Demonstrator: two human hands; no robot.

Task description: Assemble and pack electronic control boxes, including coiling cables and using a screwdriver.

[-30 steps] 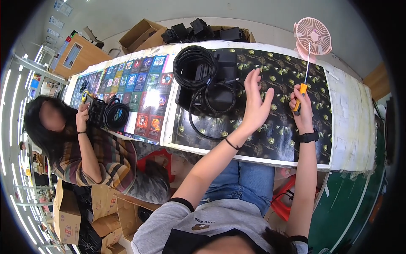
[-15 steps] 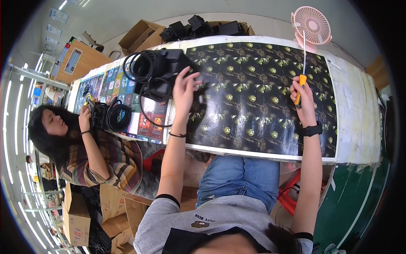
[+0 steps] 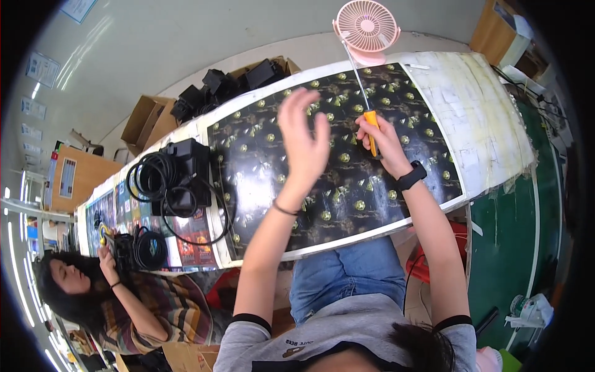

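Observation:
My right hand point(image 3: 385, 144) is wrapped round the orange and black handle of a screwdriver point(image 3: 370, 121). Its long metal shaft points up and away, the tip overlapping the pink fan in the picture. My left hand point(image 3: 304, 139) is raised over the dark patterned sheet point(image 3: 260, 204), fingers apart and slightly blurred, holding nothing. Left of it on the table sits a black box-shaped device point(image 3: 193, 162) with a coiled black cable point(image 3: 152, 177) on and beside it. A loop of that cable hangs over the sheet's left edge.
A pink fan point(image 3: 367, 26) stands at the table's far edge. Behind the table are cardboard boxes point(image 3: 147, 121) and several black devices point(image 3: 217, 87). At left, a co-worker's hand point(image 3: 107, 263) holds a yellow-handled tool beside another black device with coiled cable point(image 3: 150, 249).
My view has turned to the right. My left hand has left the black device's side and now hangs over the sheet, nearer the screwdriver. The screwdriver stays in my right hand.

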